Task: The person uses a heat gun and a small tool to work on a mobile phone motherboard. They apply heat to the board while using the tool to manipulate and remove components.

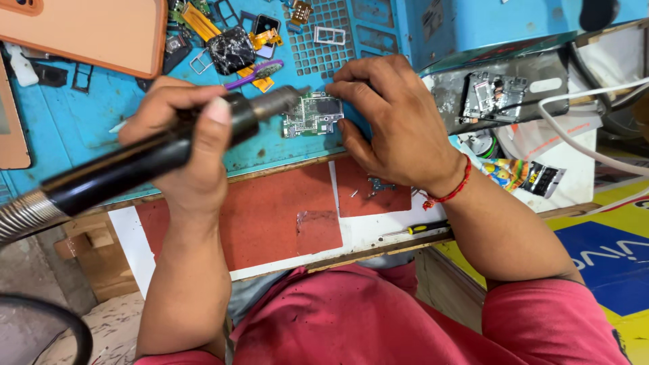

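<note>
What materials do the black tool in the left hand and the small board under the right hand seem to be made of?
Hot-air tool: matte black plastic handle, probably; its nozzle looks like dull grey metal, and the hose is ribbed metal.
Circuit board: green laminate, apparently, carrying shiny metal shields and dark chips.

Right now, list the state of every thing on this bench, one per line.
Left hand: gripping the hot air tool.
Hot air tool: nozzle aimed at the circuit board.
Right hand: fingers pinning the board.
Circuit board: bare, flat on the blue mat.
Screwdriver: lying loose.
Cracked phone part: shattered.
</note>
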